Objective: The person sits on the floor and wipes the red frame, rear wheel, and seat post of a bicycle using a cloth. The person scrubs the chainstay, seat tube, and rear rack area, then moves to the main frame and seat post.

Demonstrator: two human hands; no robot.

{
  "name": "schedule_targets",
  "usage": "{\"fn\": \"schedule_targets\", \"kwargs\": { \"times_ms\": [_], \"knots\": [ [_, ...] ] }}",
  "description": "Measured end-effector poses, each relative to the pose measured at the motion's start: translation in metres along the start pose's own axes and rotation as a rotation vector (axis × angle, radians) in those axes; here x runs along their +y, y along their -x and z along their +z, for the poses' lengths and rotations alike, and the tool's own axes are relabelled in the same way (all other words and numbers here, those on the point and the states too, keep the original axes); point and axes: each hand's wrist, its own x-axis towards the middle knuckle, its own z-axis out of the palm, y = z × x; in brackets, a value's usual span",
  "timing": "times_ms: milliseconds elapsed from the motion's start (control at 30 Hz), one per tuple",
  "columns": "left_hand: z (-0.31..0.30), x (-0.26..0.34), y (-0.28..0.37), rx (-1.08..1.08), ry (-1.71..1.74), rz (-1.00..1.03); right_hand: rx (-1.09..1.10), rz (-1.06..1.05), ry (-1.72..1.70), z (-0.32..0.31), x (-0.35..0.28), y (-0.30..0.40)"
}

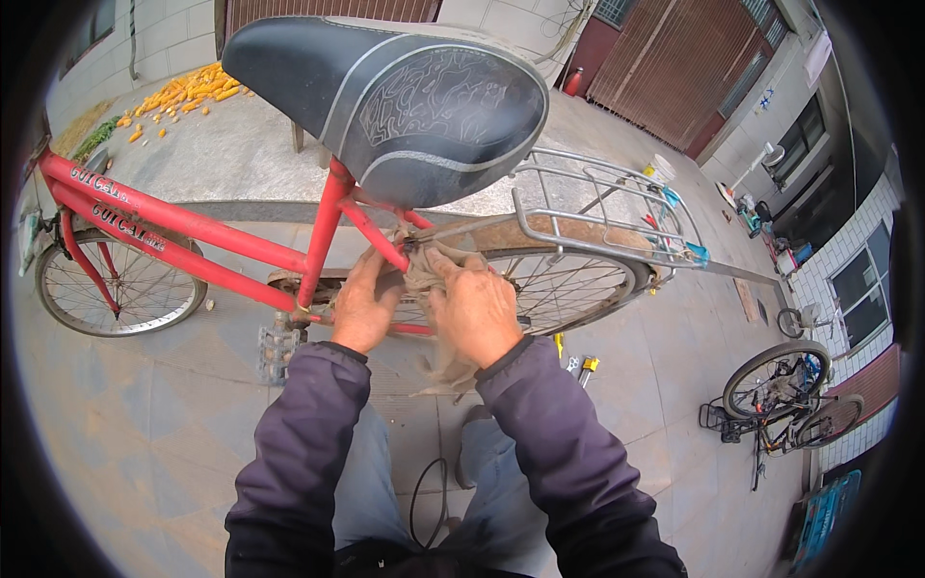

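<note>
A red bicycle (238,266) stands sideways before me, its black saddle (441,123) high in the view. My right hand (473,307) grips a dirty beige rag (431,271), pressed around the seat stay near the rear wheel. Loose ends of the cloth hang down below that hand. On the other side of the stay (372,235), my left hand (365,300) reaches up with its fingertips at the tube, close to the rag. Whether those fingers pinch anything is hidden. Just right of the rag are the rusty rear mudguard (571,233) and spoked rear wheel (571,289).
A metal rear rack (603,202) juts out to the right. The pedal (278,350) sticks out toward me. Yellow-handled tools (589,370) lie on the paving below the wheel. A black cable loop (426,498) lies between my legs. Another bicycle (777,404) is at right; corn cobs (191,90) lie behind.
</note>
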Motion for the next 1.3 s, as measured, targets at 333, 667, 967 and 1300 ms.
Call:
{"fn": "schedule_targets", "kwargs": {
  "times_ms": [333, 667, 967, 1300],
  "knots": [
    [0.003, -0.015, 0.018, 0.203, -0.066, 0.112, -0.137, 0.356, -0.478, 0.004, 0.02, 0.04],
    [0.002, -0.007, 0.013, -0.096, 0.389, -0.149, -0.112, 0.35, -0.633, 0.028, 0.023, 0.066],
    [0.003, -0.005, 0.005, -0.047, 0.657, -0.279, -0.132, 0.398, -0.63, 0.021, 0.024, 0.062],
    [0.004, -0.003, 0.004, -0.043, 0.438, -0.204, 0.408, 0.09, -0.385, 0.017, 0.014, 0.035]
  ]
}}
